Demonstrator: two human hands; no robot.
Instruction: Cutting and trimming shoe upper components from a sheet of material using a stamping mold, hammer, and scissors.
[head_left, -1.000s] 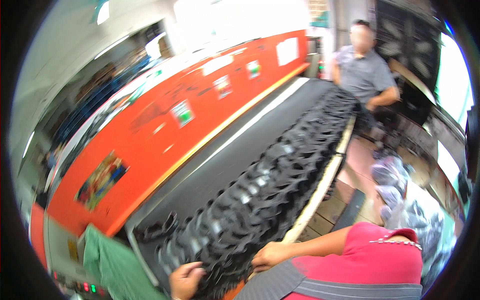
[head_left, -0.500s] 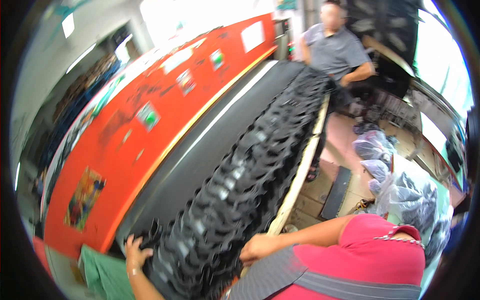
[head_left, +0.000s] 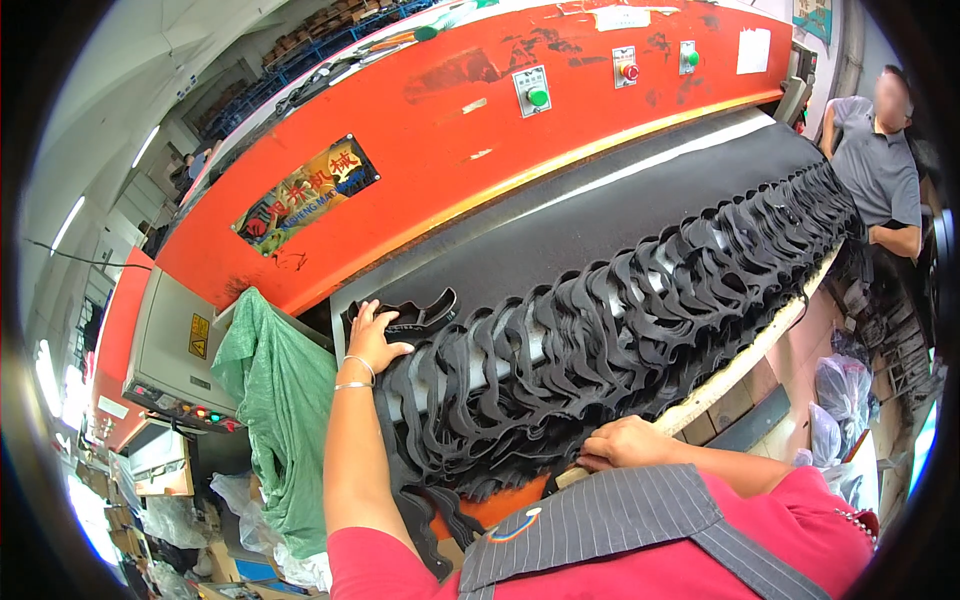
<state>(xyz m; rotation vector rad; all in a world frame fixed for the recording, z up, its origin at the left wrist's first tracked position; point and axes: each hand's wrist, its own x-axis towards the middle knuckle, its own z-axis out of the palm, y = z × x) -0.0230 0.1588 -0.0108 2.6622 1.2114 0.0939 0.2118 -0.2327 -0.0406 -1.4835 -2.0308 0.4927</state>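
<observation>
Two bare hands work at a black bed [head_left: 600, 232] before a long red panel [head_left: 430, 150]. The left hand [head_left: 372, 342] lies with fingers spread over the left end of a curved black band [head_left: 432, 316] on the bed; whether it grips cannot be told. The right hand [head_left: 625, 443], fingers curled, is at the near edge beside a pale rail [head_left: 720, 390]; what it grasps, if anything, is hidden. Wavy black strips [head_left: 560, 345], packed in a long row, cover the near side of the bed. At the left, a green cloth [head_left: 265, 370] hangs beside a grey box [head_left: 170, 310] with lit lamps [head_left: 203, 413]; at the far right end stands a person in a grey shirt [head_left: 875, 165], with plastic bags [head_left: 842, 395] below. Loaded shelves [head_left: 290, 50] line the background. The panel bears a dark nameplate [head_left: 307, 195] with large characters above smaller Latin lettering, small plates around two green buttons [head_left: 538, 97] and one red button [head_left: 629, 72], and a white sheet [head_left: 753, 50]. A yellow warning label [head_left: 199, 336] marks the box.
</observation>
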